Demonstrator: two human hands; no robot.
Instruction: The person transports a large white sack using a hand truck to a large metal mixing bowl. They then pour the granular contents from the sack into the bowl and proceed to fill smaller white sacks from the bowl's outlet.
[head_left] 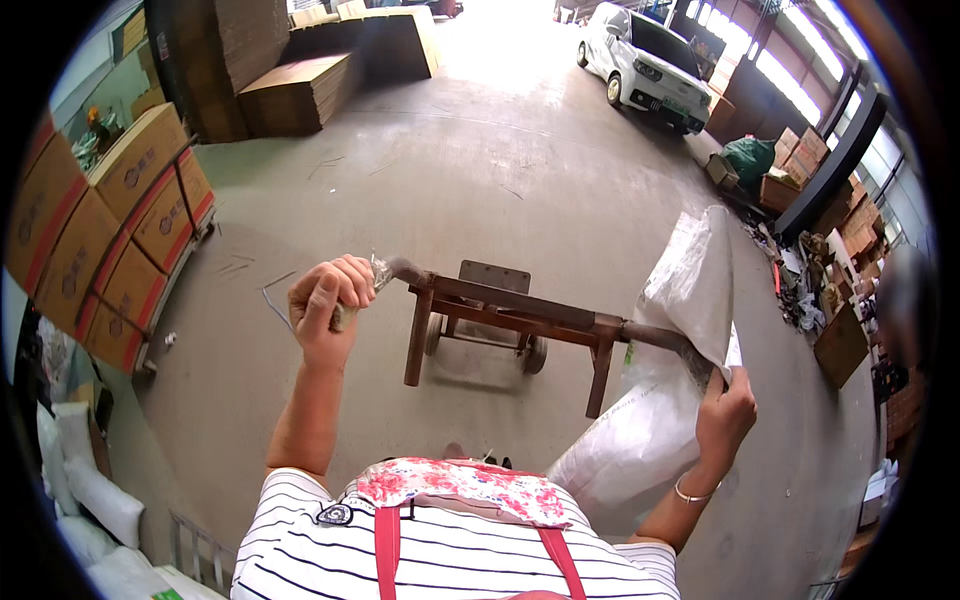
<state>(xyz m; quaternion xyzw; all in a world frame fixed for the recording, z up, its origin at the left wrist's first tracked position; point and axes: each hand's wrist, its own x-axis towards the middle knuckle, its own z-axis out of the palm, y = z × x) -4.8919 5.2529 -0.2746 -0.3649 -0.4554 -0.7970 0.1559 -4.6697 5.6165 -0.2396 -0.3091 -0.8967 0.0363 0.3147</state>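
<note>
In front of me stands a rusty brown metal hand truck, with small wheels and a flat plate low at its far side. My left hand is closed around its left handle, where scraps of clear plastic wrap cling to the bar. A white plastic sack drapes over the right handle and hangs down along its side toward my body. My right hand is closed on the sack at the end of that handle. Whether its fingers also grip the bar underneath is hidden.
Stacked cartons stand on a wheeled platform at the left. Flat cardboard piles lie far left, and a white car is parked far right. Boxes and scrap line the right side, near a dark post. White bags lie near left.
</note>
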